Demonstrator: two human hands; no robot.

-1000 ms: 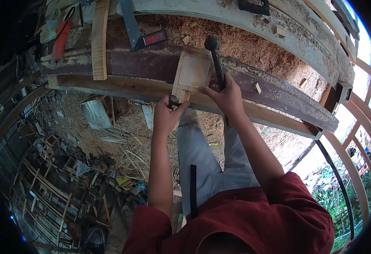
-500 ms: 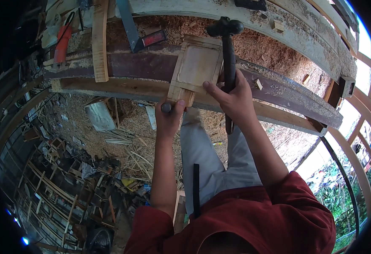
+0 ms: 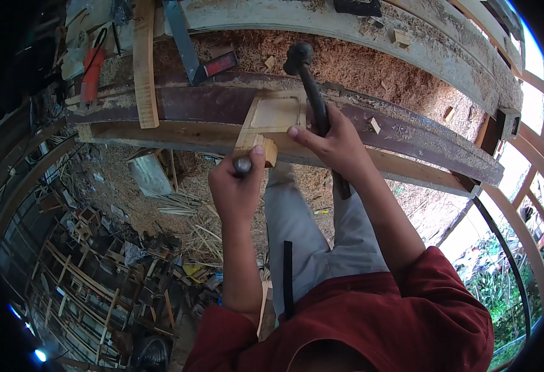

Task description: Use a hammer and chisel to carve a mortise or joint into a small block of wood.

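My left hand is closed round the near end of a small pale wooden panel, which has a raised rectangular field and a narrow block at its near end. The same hand also grips a tool with a round grey butt; the rest of it is hidden. In my right hand is a hammer, its dark head pointing away from me and its handle running down past my wrist. My right thumb reaches toward the panel's right edge; whether it touches I cannot tell. The panel is tilted over the brown beam.
Behind the beam lie wood shavings and a long pale plank. A try square, a wooden strip and an orange-handled tool lie to the left. Scrap wood covers the floor at lower left.
The panel has shifted left and toward me, its near end tipping up. The hammer has swung left with my right hand, its head now lower and tilted left. Both hands keep their hold.
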